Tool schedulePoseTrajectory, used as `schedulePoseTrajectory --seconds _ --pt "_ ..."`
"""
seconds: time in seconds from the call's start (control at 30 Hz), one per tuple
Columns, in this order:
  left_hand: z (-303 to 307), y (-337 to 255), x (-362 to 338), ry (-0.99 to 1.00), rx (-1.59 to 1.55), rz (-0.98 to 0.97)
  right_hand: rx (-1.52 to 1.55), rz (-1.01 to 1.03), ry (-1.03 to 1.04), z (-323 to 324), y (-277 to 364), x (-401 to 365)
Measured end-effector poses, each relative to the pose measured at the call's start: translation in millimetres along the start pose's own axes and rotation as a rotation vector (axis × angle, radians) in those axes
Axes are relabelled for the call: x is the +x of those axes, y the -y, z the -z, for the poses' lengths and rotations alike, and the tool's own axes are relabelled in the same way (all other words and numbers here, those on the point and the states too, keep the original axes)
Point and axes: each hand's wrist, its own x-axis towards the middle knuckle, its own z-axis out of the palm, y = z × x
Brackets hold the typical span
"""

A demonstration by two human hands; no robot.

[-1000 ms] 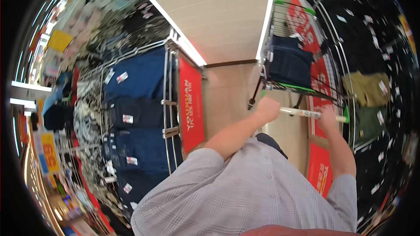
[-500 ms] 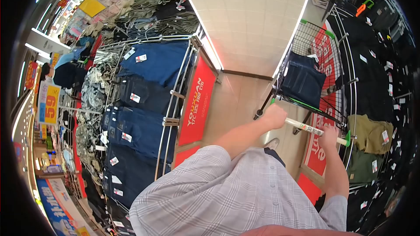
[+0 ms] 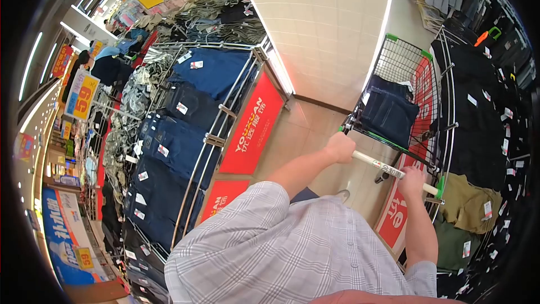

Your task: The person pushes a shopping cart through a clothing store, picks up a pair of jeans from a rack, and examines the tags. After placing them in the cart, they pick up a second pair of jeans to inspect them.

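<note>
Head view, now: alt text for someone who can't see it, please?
A person's left hand and right hand grip the pale handle of a shopping cart carrying folded dark jeans. Clothing racks line both sides, the left one bearing a red sign.

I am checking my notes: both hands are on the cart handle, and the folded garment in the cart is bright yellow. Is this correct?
Not quite: the head view shows that the folded garment in the cart is dark blue, not bright yellow. The left hand and the right hand are on the cart handle.
</note>
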Motion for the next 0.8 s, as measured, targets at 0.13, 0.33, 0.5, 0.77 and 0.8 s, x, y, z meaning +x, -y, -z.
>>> schedulePoseTrajectory --seconds 0.13,0.33,0.5,0.77,0.8 --pt "3 -5 -1 -0.005 0.000 0.017 -0.002 -0.018 0.065 6 -1 2" --pt "1 -6 -2 0.045 0.015 0.050 -0.040 0.066 0.072 3 -9 3" --pt "-2 -6 -4 0.016 0.019 0.045 -0.052 0.036 0.282 8 -10 11" --pt "-24 -5 -16 -0.207 0.057 0.002 -0.095 0.142 0.685 56 38 28" --pt "-26 -3 -19 -0.268 0.097 -0.018 -0.102 0.147 0.684 44 49 25"
